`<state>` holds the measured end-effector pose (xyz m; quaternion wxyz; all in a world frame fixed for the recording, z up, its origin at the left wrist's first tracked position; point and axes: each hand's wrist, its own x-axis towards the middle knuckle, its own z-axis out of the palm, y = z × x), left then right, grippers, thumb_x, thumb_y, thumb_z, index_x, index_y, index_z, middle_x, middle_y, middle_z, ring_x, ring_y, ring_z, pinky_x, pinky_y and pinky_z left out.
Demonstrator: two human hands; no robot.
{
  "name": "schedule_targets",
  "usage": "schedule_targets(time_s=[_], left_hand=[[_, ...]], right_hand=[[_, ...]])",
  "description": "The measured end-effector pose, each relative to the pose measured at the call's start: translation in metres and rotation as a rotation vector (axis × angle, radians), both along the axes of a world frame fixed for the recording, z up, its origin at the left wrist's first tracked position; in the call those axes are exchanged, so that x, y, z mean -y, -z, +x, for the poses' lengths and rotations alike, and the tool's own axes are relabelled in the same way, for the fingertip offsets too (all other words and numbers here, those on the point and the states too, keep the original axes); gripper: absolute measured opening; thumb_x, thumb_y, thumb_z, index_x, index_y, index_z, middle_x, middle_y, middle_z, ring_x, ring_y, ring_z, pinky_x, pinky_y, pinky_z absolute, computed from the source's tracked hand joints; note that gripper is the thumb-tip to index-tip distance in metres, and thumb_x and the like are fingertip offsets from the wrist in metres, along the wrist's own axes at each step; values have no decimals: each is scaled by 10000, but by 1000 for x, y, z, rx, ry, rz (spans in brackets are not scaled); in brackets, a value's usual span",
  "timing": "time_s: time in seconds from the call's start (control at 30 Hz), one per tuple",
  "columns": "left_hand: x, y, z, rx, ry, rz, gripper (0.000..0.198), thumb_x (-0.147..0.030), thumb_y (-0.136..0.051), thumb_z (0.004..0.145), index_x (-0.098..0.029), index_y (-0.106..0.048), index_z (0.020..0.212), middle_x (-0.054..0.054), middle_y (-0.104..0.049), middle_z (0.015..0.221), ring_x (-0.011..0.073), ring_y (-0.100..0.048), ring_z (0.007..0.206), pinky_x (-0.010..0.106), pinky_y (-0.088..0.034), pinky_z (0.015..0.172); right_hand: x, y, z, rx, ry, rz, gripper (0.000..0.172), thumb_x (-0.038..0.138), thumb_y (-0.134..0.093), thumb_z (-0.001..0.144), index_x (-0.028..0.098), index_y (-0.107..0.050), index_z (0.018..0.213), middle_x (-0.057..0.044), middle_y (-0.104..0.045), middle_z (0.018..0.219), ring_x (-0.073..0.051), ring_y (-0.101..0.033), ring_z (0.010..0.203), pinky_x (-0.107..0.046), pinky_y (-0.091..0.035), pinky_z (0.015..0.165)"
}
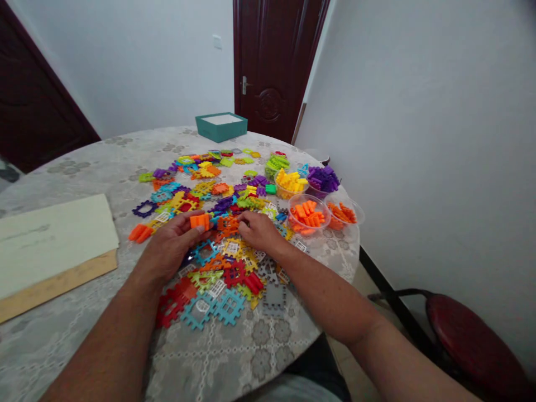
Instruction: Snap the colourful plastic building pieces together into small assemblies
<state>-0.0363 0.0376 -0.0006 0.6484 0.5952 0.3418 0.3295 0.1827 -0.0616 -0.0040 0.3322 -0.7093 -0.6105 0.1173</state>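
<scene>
My left hand (170, 245) is closed around an orange ribbed plastic block (200, 221), held between thumb and fingers over the pile. To its right, my right hand (259, 230) reaches down into the pile with its fingers curled together. Its fingertips are beside an orange notched building piece (228, 225); whatever they pinch is hidden. Around both hands lie many interlocking plastic pieces, among them a yellow window panel (232, 247), a red panel (234, 272), a blue panel (230, 306) and a grey panel (274, 298). Left of my left hand rests another orange block (140, 233).
Clear tubs at the right hold orange blocks (307, 214), yellow blocks (291, 181) and purple blocks (324, 178). A green box (221, 128) stands at the back of the round table (75, 167). Cardboard sheets (58, 240) lie left; a red stool (469, 335) stands right.
</scene>
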Motion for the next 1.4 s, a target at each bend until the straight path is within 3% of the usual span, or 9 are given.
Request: schedule_targets(time_s=[0.27, 0.43, 0.57, 0.63, 0.73, 0.93, 1.17, 1.3, 1.4], left_hand=[[3, 0, -1, -11, 17, 20, 587, -352, -837, 800, -231, -655, 1344, 92, -772, 1205, 255, -775, 1015, 335, -654, 823], [10, -5, 0, -21, 42, 16, 575, -346, -821, 813, -211, -649, 1345, 99, -773, 1174, 241, -773, 963, 313, -640, 756], [12, -8, 3, 71, 3, -25, 524, -300, -806, 816, -178, -645, 1300, 97, -761, 1153, 220, -767, 978, 322, -631, 837], [11, -9, 2, 119, -47, -41, 538, -289, -800, 807, -174, -626, 1304, 94, -750, 1144, 223, -767, 984, 329, -633, 831], [8, -12, -2, 35, -94, 12, 596, -320, -786, 812, -200, -590, 1362, 75, -754, 1049, 223, -770, 899, 274, -605, 655], [11, -17, -6, -181, 37, 112, 516, -469, -771, 838, -183, -665, 1254, 73, -779, 890, 222, -746, 729, 264, -528, 524], [14, -11, -4, -283, 137, 207, 533, -509, -710, 888, -205, -670, 1324, 25, -742, 736, 198, -697, 615, 294, -531, 552], [13, -9, -3, -316, 76, 216, 585, -460, -737, 870, -228, -640, 1398, -4, -710, 685, 197, -680, 592, 296, -506, 565], [13, -6, -2, -371, -21, 331, 529, -443, -758, 852, -238, -684, 1334, -8, -695, 688, 180, -637, 565, 291, -456, 569]], right_hand=[[3, -4, -5, 118, -163, 26, 197, 192, -547, 1002, 169, -737, 1049, -82, -746, 1030, -188, -643, 948, -277, -447, 865], [5, -1, -8, 135, -149, 37, 182, 191, -564, 1003, 152, -740, 1027, -86, -719, 969, -189, -627, 915, -286, -438, 850], [7, -6, -8, 83, -133, 52, 179, 178, -570, 977, 159, -745, 1006, -74, -723, 960, -182, -626, 900, -284, -436, 833], [8, -10, -6, -18, -104, 45, 184, 202, -571, 964, 174, -750, 993, -53, -730, 944, -174, -631, 867, -277, -437, 789], [8, -12, 0, -282, -46, -22, 209, 304, -570, 951, 191, -746, 958, -1, -693, 788, -153, -598, 701, -258, -419, 645], [2, -2, 8, -719, 53, -103, 257, 463, -646, 863, 214, -686, 914, 62, -531, 573, -116, -452, 468, -225, -318, 436], [2, -6, 5, -1039, 17, -134, 351, 478, -755, 755, 197, -625, 921, 67, -545, 588, -84, -447, 476, -188, -310, 424], [4, -10, 4, -1089, -19, -129, 395, 490, -787, 722, 197, -599, 909, 73, -537, 595, -76, -451, 486, -181, -305, 426], [4, -10, 3, -1092, -29, -145, 412, 503, -791, 720, 200, -601, 925, 74, -542, 593, -79, -462, 491, -181, -319, 433]])
